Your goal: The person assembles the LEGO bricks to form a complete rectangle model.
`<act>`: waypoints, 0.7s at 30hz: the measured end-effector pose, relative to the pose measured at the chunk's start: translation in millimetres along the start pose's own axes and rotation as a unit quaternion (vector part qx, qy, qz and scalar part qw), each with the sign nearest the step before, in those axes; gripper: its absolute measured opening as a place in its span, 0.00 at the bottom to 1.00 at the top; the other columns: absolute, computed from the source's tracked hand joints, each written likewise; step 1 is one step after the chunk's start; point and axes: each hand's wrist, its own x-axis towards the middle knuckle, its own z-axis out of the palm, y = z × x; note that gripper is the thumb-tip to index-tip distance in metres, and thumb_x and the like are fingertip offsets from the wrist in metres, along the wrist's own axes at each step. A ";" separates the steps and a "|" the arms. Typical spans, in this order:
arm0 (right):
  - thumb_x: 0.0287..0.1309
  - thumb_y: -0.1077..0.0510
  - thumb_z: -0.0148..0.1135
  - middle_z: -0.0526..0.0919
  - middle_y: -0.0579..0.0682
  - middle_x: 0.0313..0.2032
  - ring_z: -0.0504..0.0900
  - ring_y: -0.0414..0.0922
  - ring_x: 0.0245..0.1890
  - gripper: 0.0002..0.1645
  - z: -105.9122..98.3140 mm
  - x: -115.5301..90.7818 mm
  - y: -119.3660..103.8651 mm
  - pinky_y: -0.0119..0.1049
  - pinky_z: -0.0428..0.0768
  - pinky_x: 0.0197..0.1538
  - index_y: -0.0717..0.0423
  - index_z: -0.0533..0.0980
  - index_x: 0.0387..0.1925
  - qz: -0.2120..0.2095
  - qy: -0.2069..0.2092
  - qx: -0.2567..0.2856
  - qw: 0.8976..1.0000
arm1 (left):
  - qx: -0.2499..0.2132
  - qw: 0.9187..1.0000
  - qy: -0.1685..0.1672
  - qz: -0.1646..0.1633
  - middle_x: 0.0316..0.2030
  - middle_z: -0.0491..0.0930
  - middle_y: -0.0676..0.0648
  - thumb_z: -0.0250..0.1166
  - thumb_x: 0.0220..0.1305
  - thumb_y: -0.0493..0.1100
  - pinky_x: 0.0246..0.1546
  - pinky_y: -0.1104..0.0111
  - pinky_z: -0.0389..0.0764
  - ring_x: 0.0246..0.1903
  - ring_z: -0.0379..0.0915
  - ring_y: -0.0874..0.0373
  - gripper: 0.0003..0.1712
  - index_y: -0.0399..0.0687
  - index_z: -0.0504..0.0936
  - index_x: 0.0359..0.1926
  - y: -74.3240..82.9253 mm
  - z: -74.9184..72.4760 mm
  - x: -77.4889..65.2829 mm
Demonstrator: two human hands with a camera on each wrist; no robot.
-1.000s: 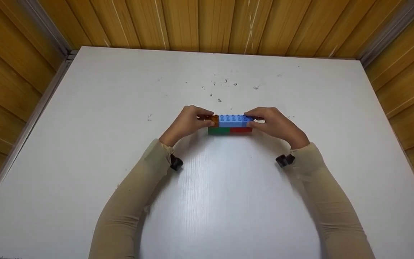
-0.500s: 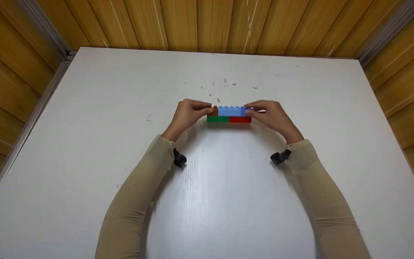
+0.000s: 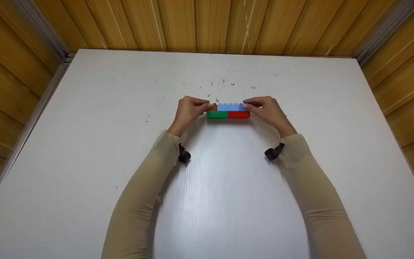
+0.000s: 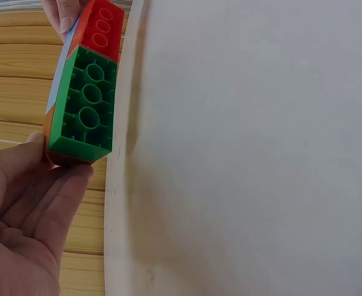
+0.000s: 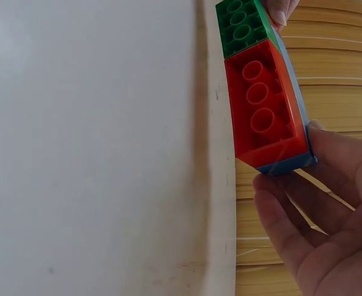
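Two layers of toy building bricks, joined into one bar, are held off the table between both hands. Below sit a green brick (image 3: pixel 217 114) and a red brick (image 3: pixel 238 114), end to end. Above them lie an orange-brown brick (image 3: pixel 214 107), a light blue brick (image 3: pixel 228 107) and a darker blue brick (image 3: pixel 241 107). My left hand (image 3: pixel 189 112) pinches the orange-brown end; my right hand (image 3: pixel 268 111) pinches the darker blue end. Hollow undersides of the green brick (image 4: pixel 89 102) and red brick (image 5: pixel 261 102) show in the wrist views.
A white table (image 3: pixel 207 201) with small dark marks (image 3: pixel 223 82) extends around the hands. Yellow wood-slat walls (image 3: pixel 178 25) stand behind it and at both sides. Each wrist wears a small black camera (image 3: pixel 184 154).
Both hands have raised the brick bar and moved it slightly away toward the far side. It has tilted, so its front face shows more and its studded top less. Both grips stay.
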 end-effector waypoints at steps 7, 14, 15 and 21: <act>0.64 0.48 0.59 0.79 0.55 0.57 0.73 0.51 0.59 0.22 -1.7 7.1 4.1 0.49 0.68 0.66 0.53 0.79 0.56 0.024 -0.007 0.007 1.000 | -0.014 1.000 0.005 -0.004 0.41 0.87 0.45 0.68 0.60 0.43 0.38 0.71 0.83 0.35 0.82 0.59 0.12 0.42 0.88 0.43 -1.0 4.5 4.6; 0.64 0.46 0.59 0.79 0.54 0.58 0.71 0.50 0.61 0.24 -2.5 9.7 2.6 0.48 0.68 0.66 0.53 0.78 0.56 0.050 -0.020 0.012 0.998 | -0.004 1.000 0.010 -0.002 0.39 0.87 0.46 0.67 0.61 0.43 0.36 0.72 0.82 0.35 0.83 0.59 0.10 0.43 0.89 0.40 -2.4 6.9 5.6; 0.64 0.46 0.59 0.79 0.54 0.57 0.72 0.50 0.61 0.24 -2.3 9.9 2.6 0.48 0.68 0.66 0.53 0.79 0.56 0.053 -0.021 0.013 0.998 | -0.001 1.000 0.011 -0.003 0.39 0.87 0.46 0.67 0.61 0.43 0.36 0.72 0.81 0.35 0.83 0.59 0.10 0.43 0.89 0.40 -2.6 7.2 5.4; 0.64 0.46 0.59 0.79 0.55 0.57 0.72 0.50 0.60 0.24 -1.7 11.4 3.4 0.48 0.68 0.66 0.54 0.79 0.55 0.063 -0.025 0.003 0.998 | 0.002 1.000 0.011 -0.005 0.38 0.87 0.45 0.66 0.62 0.43 0.35 0.72 0.81 0.33 0.82 0.60 0.10 0.42 0.89 0.40 -1.9 8.0 6.0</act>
